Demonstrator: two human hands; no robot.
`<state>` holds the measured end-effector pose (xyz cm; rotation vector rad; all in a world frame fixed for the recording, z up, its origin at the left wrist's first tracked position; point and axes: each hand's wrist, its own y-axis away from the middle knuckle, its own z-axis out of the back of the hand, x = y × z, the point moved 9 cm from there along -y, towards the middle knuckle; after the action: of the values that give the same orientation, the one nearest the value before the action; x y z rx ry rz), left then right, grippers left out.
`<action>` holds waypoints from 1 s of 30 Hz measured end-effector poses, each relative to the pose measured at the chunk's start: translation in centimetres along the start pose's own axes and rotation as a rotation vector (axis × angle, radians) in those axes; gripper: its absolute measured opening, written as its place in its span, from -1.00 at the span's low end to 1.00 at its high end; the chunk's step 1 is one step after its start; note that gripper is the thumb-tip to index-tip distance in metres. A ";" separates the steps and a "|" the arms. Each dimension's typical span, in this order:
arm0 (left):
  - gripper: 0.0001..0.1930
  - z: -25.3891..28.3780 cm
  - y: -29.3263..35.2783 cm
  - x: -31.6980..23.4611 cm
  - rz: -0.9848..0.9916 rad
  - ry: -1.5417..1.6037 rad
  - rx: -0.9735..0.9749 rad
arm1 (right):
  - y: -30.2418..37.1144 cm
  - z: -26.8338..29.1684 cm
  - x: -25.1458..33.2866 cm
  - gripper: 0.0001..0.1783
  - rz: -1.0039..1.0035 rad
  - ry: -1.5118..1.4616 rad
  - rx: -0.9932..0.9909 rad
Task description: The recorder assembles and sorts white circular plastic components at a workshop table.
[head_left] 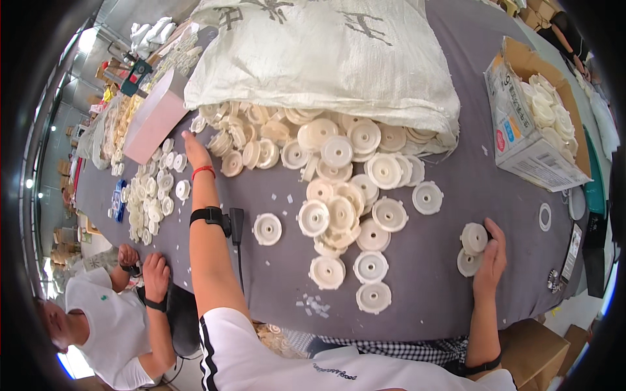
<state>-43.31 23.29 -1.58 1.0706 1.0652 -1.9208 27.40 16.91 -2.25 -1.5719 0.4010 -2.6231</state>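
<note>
A large heap of round, cream-white plastic caps [342,214] with notched rims spreads out from the mouth of a white woven sack [326,58]. My left hand [197,154] reaches forward at the heap's left edge, fingers stretched out and seen edge-on, with nothing visible in it. A red cord and a black strap circle that forearm. On the right, my right hand [493,259] curls around two of the same caps [473,240], one overlapping the other. Its fingers are partly hidden behind them. One single cap [267,229] lies apart, left of the heap.
A cardboard box [538,156] of white parts stands at the right. To the left are a pink block [155,117] and a smaller cap pile [151,195]. A co-worker [111,319] sits at the lower left. Small white scraps [314,305] lie near the table's front edge.
</note>
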 end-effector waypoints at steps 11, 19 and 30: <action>-0.30 -6.1 -7.7 5.9 0.108 -0.059 0.389 | -0.9 0.6 0.3 -0.59 -0.019 0.061 0.024; -0.63 -9.5 -6.1 3.0 -0.724 -0.896 0.617 | -1.3 0.5 0.5 -0.58 -0.021 0.056 0.020; -0.69 -5.6 7.2 -1.7 -0.078 0.066 0.455 | -0.7 0.5 0.3 -0.69 0.026 -0.082 0.001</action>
<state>-34.66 25.42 -4.19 1.3600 0.7246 -2.2688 27.73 17.45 -1.61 -1.6557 0.4116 -2.5288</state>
